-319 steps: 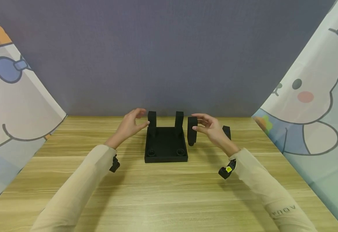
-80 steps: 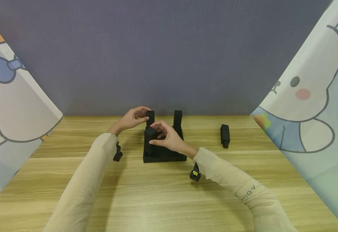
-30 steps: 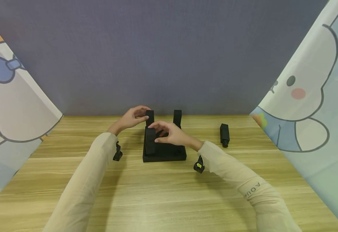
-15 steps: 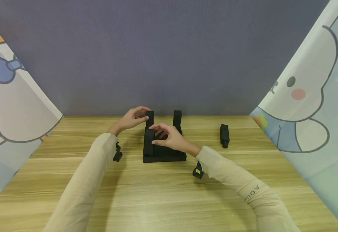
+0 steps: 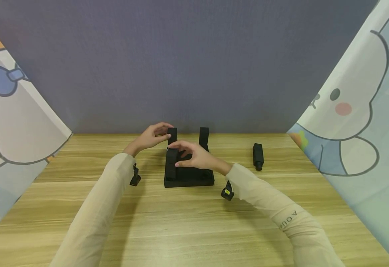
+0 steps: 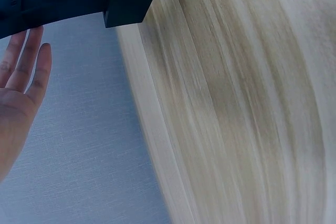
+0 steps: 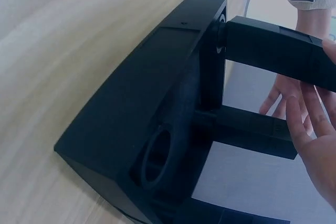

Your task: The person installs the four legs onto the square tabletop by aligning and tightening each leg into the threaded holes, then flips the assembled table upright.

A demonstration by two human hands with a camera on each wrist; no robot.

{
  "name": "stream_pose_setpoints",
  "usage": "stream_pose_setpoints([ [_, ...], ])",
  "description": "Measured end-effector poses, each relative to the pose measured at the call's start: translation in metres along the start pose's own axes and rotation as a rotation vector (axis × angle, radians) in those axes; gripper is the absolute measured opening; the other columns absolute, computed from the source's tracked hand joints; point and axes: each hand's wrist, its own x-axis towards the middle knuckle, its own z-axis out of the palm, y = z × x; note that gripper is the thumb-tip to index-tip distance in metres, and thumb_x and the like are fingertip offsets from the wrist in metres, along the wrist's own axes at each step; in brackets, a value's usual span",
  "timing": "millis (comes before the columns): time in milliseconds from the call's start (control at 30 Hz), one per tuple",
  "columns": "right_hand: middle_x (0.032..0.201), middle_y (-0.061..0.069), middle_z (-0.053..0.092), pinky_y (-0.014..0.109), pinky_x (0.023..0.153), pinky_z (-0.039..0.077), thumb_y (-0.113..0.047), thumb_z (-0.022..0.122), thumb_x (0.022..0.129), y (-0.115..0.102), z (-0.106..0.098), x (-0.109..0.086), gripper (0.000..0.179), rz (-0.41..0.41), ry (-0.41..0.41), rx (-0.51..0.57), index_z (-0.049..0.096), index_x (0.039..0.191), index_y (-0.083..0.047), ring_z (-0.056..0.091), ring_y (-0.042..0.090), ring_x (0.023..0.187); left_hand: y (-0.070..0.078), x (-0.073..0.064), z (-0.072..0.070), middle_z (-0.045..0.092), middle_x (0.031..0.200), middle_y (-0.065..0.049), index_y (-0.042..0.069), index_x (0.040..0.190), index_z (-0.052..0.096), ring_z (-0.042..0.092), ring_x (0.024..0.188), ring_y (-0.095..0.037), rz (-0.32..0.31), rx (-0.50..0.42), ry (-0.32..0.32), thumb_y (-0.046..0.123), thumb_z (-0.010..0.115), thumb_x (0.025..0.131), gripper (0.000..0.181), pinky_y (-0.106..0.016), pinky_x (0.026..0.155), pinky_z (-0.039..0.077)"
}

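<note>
Head view showed a shallow black rectangular plastic-looking tray (image 5: 189, 183) on a pale wood-grained table (image 5: 181, 230). A black square-sided rear-left post (image 5: 172, 132) and a matching rear-right post (image 5: 204, 135) rose from its back corners. At the front-right corner inside the tray, a round black ring-shaped socket (image 5: 207, 174) lay uncovered. A third black square-sided post (image 5: 171, 163) stood roughly upright over the front-left corner; the right wrist view put its lower end at another round socket there, though how far in it sat could not be told.

The person's right hand (image 5: 194, 154) pinched that third post near its top, thumb on one side and fingertips on the other. The left hand (image 5: 150, 137) held the upper part of the rear-left post between thumb and fingers, and the left wrist view showed three nearly straight fingers meeting it.

Around the work, a black square-sided block (image 5: 258, 154) with a narrower round end lay on the table, well apart to the right of the tray. The right hand blocked part of the tray's floor from the head view. Behind rose a grey-blue fabric panel (image 5: 187, 66).
</note>
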Motion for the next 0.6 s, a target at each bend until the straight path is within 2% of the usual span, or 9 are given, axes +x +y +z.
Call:
stream_pose_setpoints([
  [200,0.132,0.009,0.049,0.044,0.09,0.047,-0.009,0.068,0.082,-0.001,0.0,0.001,0.053,0.016,-0.002,0.004,0.047,0.13,-0.008,0.051,0.02,0.113,0.0,0.0,0.0,0.044,0.131,-0.024,0.001,0.13,0.044,0.044,0.121,-0.039,0.001,0.001,0.003,0.01,0.053,0.092,0.04,-0.053,0.099,0.037],
  [300,0.13,0.012,0.05,0.046,0.089,0.048,-0.007,0.069,0.081,-0.009,0.003,-0.001,0.051,0.016,0.035,-0.001,0.048,0.128,-0.004,0.052,0.023,0.11,0.0,0.0,0.0,0.043,0.133,-0.024,0.001,0.13,0.044,0.043,0.123,-0.039,0.001,0.001,0.004,0.01,0.053,0.092,0.04,-0.053,0.099,0.037],
  [400,0.126,0.013,0.052,0.048,0.087,0.048,-0.007,0.07,0.08,-0.01,0.009,-0.003,0.05,0.018,0.106,-0.005,0.049,0.125,-0.003,0.053,0.023,0.107,0.0,0.0,0.0,0.043,0.133,-0.024,0.001,0.13,0.044,0.043,0.123,-0.039,-0.002,-0.002,0.004,0.01,0.053,0.092,0.04,-0.053,0.099,0.037],
  [600,0.117,0.019,0.054,0.051,0.084,0.047,-0.002,0.071,0.077,-0.03,0.016,-0.007,0.049,0.022,0.206,0.005,0.049,0.121,0.005,0.053,0.03,0.101,0.0,0.0,0.0,0.041,0.135,-0.024,0.001,0.13,0.044,0.042,0.124,-0.039,-0.008,-0.003,0.004,0.01,0.053,0.092,0.04,-0.053,0.1,0.036],
])
